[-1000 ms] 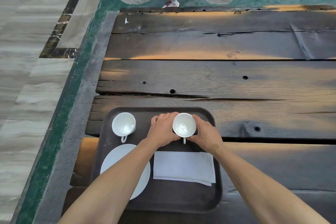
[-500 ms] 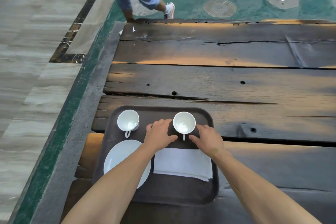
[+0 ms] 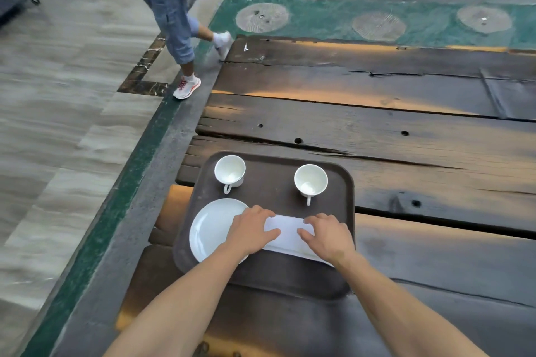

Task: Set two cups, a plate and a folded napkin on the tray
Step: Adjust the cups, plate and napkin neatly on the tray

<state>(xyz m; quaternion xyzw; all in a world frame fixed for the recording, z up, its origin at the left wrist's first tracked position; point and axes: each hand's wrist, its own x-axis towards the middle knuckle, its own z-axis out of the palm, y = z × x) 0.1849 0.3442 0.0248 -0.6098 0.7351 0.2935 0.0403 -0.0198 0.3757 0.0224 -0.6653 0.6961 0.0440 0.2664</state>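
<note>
both hands, left hand (image 3: 251, 230) and right hand (image 3: 327, 236), rest flat, grip wide, on the napkin (image 3: 288, 230)

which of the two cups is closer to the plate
The left cup, at the tray's far left corner: the plate lies just in front of it. The right cup stands beyond the napkin instead.

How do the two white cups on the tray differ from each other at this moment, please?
The left cup stands at the tray's far left corner, just beyond the plate; the right cup stands farther right, beyond the folded napkin. The left cup's handle shows as an open loop; the right cup's handle appears edge-on, as a thin bar. Both are white, upright, empty, with handles toward the person, and untouched.
</note>
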